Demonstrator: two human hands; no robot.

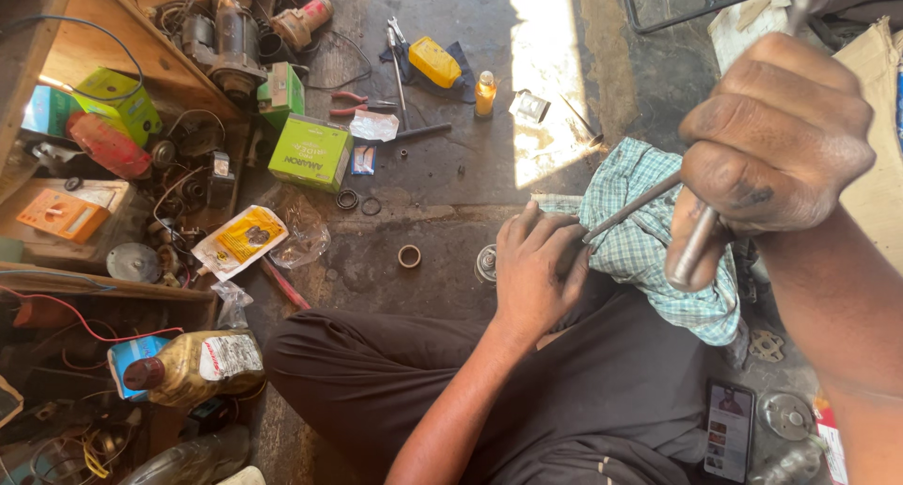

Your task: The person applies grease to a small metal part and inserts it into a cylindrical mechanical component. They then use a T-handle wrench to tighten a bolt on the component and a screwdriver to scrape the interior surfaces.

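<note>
Rod (632, 209), thin, stiff steel: your left hand (538, 270) pinched its tip; your right hand (776, 137) closed around a metal handle (694, 245).

The left hand (538, 269) curls palm-down, fingers bent toward three o'clock. The right hand (776, 142) is raised, fisted tight, forearm running toward five o'clock.

We see rod (632, 212) tip vanish under left hand (538, 269) at 6 o'clock. Checked cloth (649, 240) covers whatever lies beneath. Right hand (776, 137) at 3 o'clock hides tool handle (694, 250) top. Phone (729, 433) cut by bottom edge. We cannot make out box prints.
</note>
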